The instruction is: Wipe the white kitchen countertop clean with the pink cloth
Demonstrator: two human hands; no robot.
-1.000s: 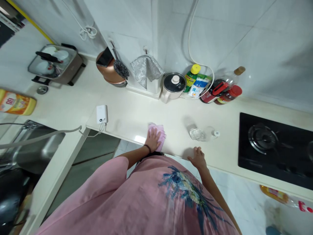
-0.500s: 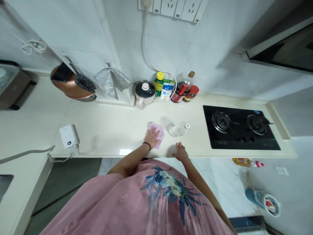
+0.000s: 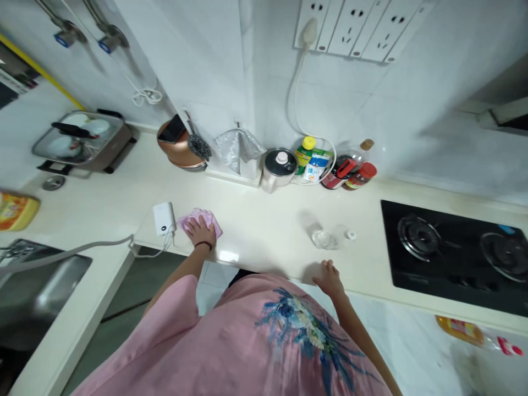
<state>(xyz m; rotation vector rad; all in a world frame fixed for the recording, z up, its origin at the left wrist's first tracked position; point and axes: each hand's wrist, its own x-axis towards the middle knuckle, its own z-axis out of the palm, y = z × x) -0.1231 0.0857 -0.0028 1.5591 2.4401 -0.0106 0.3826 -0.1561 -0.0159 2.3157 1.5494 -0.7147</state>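
Note:
My left hand [image 3: 200, 231] lies flat, fingers spread, on a pink cloth [image 3: 201, 219] on the cream worktop [image 3: 256, 220], just right of a white power bank [image 3: 163, 218]. My right hand [image 3: 329, 276] rests on the worktop's front edge with fingers slightly curled, holding nothing. A clear glass [image 3: 323, 238] lies on its side a little beyond the right hand, with a small white cap [image 3: 351, 235] beside it.
Along the wall stand a copper pan [image 3: 180, 149], a silver cloth [image 3: 238, 148], a small lidded pot [image 3: 279, 164] and several bottles [image 3: 338, 165]. A black gas hob [image 3: 454, 253] is at the right, a sink [image 3: 37, 286] at the left.
My left hand has slid the pink cloth leftward along the worktop, up to the power bank. The right hand has stayed at the front edge.

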